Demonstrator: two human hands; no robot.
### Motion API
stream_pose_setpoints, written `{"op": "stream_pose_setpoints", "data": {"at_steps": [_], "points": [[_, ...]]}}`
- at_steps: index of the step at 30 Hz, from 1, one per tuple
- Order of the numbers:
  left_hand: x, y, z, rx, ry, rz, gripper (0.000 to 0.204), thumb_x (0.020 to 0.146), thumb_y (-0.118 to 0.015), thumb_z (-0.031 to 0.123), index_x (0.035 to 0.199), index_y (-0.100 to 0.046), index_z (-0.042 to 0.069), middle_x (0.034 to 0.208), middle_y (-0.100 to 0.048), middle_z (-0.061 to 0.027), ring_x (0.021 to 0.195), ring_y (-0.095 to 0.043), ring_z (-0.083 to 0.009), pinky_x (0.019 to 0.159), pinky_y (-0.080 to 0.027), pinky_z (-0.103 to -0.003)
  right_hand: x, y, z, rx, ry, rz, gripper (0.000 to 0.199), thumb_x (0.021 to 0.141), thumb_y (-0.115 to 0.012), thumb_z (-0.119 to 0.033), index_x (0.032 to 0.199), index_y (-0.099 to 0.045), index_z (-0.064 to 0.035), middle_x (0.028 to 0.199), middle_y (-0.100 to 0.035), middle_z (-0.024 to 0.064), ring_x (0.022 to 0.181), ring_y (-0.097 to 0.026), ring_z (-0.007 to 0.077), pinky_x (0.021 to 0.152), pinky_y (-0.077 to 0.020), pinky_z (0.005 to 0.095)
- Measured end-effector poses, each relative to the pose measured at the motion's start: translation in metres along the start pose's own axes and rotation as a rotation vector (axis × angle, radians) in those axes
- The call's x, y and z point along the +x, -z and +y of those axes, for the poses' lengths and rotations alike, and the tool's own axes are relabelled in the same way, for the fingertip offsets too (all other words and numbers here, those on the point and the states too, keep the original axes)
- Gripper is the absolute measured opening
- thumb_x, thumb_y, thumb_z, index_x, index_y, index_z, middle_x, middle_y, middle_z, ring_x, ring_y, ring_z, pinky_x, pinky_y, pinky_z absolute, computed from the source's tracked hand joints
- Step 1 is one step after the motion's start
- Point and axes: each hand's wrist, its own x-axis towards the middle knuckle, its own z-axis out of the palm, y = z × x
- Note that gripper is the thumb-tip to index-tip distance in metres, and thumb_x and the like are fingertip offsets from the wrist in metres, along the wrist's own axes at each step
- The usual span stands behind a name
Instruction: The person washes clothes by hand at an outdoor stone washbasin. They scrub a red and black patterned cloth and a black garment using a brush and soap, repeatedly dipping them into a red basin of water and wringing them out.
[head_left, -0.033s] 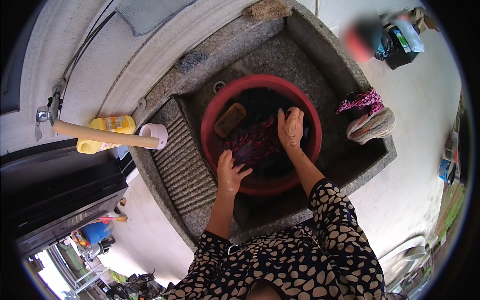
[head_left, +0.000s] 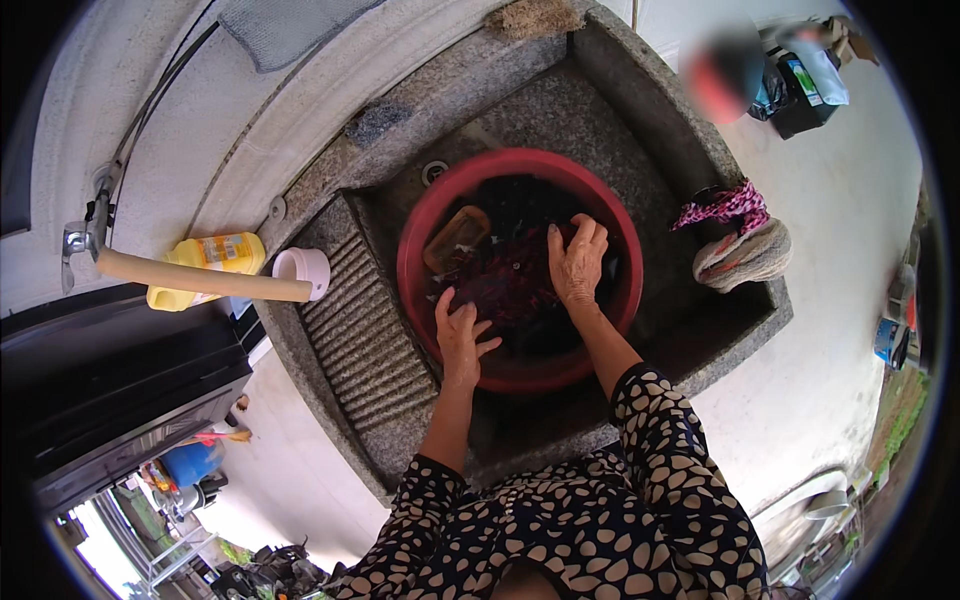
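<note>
A red round basin (head_left: 622, 312) stands in a stone sink (head_left: 625, 120), holding dark water and fabric. Dark red patterned cloth (head_left: 515, 290) lies in the water between my hands. My left hand (head_left: 461, 338) is at the basin's left side, fingers spread, over the cloth's near-left edge. On the right, my right hand (head_left: 577, 262) is open, thumb apart from loosely bent fingers, at the cloth's right side; whether its fingertips touch fabric I cannot tell. A brown rectangular block (head_left: 457, 240), perhaps soap or a brush, sits in the water near the far-left wall.
A ribbed washboard slab (head_left: 365, 320) forms the sink's left part. Beside it are a pink-white cup (head_left: 318, 272), a yellow bottle (head_left: 222, 252) and a tap with a beige hose (head_left: 200, 275). Pink patterned cloth (head_left: 735, 207) and a grey cloth (head_left: 745, 255) hang on the right rim.
The cloth between my hands has sunk and bunched closer together, and water now washes over the brown block. Both hands have shifted slightly, staying over the basin.
</note>
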Motion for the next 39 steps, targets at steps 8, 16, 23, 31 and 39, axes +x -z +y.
{"op": "stream_pose_setpoints", "data": {"at_steps": [8,16,23,31,39], "points": [[0.082,0.014,-0.066,1.544,-0.08,-0.183,0.048,0.087,-0.056,0.028,0.132,-0.046,0.013,0.107,-0.062,-0.018,0.101,-0.058,-0.0365,0.085,-0.047,-0.047,-0.022,-0.044,0.037,-0.472,0.652,-0.609,0.05,0.073,-0.06,-0.011,0.123,-0.051,-0.0106,0.123,-0.045,0.0126,0.108,-0.045,0.0344,0.083,-0.044,0.0467],[0.054,0.039,-0.009,-0.002,0.295,-0.024,0.044,0.081,-0.063,0.042,0.12,-0.059,0.024,0.138,-0.035,-0.0116,0.114,-0.049,-0.0421,0.085,-0.043,-0.059,0.02,-0.004,0.005,0.331,0.039,-0.503,0.035,0.077,-0.061,-0.009,0.11,-0.056,0.0004,0.086,-0.062,0.0089,0.082,-0.058,0.0201,0.076,-0.0481,0.0315],[0.022,0.049,-0.019,-0.615,0.154,-0.545,0.056,0.084,-0.049,0.058,0.122,-0.052,0.017,0.134,-0.034,-0.0113,0.12,-0.041,-0.0422,0.088,-0.041,-0.06,-0.135,0.053,-0.111,0.904,0.119,-0.957,0.035,0.077,-0.065,-0.011,0.108,-0.052,-0.0026,0.089,-0.055,0.0065,0.084,-0.053,0.0144,0.074,-0.044,0.0317],[0.006,0.054,-0.028,-0.451,-0.226,-0.521,0.044,0.092,-0.045,0.043,0.122,-0.049,0.011,0.124,-0.046,-0.0105,0.118,-0.045,-0.0314,0.09,-0.043,-0.051,-0.141,0.019,-0.119,0.13,0.628,-0.323,0.038,0.07,-0.069,-0.041,0.097,-0.06,-0.0149,0.091,-0.049,0.0043,0.09,-0.047,0.0235,0.072,-0.0313,0.0404],[-0.009,0.002,0.001,-0.785,0.031,-0.715,0.048,0.096,-0.038,0.044,0.127,-0.044,0.008,0.121,-0.053,-0.0101,0.11,-0.054,-0.0251,0.09,-0.048,-0.04,-0.075,0.008,-0.111,0.186,0.304,-0.187,0.031,0.077,-0.064,-0.038,0.079,-0.062,-0.0064,0.088,-0.058,0.0113,0.088,-0.056,0.0332,0.071,-0.0463,0.0521]]}}
